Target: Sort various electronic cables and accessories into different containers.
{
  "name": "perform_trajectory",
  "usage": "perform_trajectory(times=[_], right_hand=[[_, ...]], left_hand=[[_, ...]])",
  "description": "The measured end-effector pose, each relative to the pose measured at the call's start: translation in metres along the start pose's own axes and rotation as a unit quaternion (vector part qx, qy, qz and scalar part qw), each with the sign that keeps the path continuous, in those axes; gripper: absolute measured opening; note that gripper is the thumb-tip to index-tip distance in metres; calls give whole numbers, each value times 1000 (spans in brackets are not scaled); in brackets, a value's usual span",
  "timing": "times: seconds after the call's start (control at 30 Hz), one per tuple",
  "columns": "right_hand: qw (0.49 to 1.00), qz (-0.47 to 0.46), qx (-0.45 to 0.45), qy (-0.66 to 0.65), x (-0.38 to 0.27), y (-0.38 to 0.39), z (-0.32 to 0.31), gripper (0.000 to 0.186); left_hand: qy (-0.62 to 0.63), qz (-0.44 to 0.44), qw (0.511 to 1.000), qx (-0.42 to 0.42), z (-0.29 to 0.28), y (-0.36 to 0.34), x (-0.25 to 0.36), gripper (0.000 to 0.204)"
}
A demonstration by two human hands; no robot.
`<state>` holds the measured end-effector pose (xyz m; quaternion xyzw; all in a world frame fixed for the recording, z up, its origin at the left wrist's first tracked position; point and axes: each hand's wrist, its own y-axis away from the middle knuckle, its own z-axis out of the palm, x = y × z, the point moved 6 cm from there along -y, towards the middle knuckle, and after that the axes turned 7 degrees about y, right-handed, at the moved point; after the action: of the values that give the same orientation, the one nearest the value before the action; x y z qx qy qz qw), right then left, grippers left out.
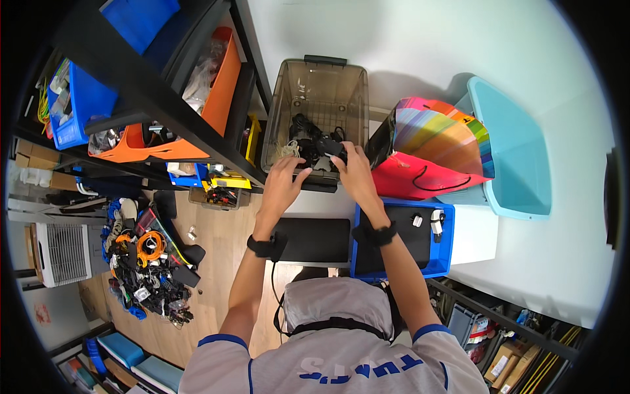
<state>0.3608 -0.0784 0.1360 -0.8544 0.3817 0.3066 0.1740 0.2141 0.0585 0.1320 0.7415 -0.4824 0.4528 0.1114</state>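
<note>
A translucent grey-brown plastic bin (pixel 279 98) stands in front of me, with black cables and adapters (pixel 303 128) heaped in its near end. My right hand (pixel 357 174) reaches over the bin's near right side. Its thumb and fingers are closed on a black power adapter (pixel 329 146) above the heap. At the near left side, my left hand (pixel 285 184) has its fingers apart over the rim, beside a coiled off-white cable (pixel 289 150). That hand appears to hold nothing, though its fingertips partly overlap the bin's contents.
Right of the bin are a striped red gift bag (pixel 420 174) and a light-blue tub (pixel 518 157). Nearer me, a blue tray (pixel 448 236) holds white plugs (pixel 437 223). A black shelf frame (pixel 197 125) rises at left; a cable pile (pixel 147 269) covers part of the floor.
</note>
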Motion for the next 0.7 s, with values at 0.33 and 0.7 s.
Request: perform_trajectory(times=[0.33, 0.7], right_hand=[[925, 151, -309, 161, 92, -70, 141, 58], [917, 213, -295, 161, 115, -73, 147, 50]], left_hand=[[-147, 55, 988, 4, 42, -12, -41, 37], [-138, 49, 989, 1, 39, -17, -40, 50]])
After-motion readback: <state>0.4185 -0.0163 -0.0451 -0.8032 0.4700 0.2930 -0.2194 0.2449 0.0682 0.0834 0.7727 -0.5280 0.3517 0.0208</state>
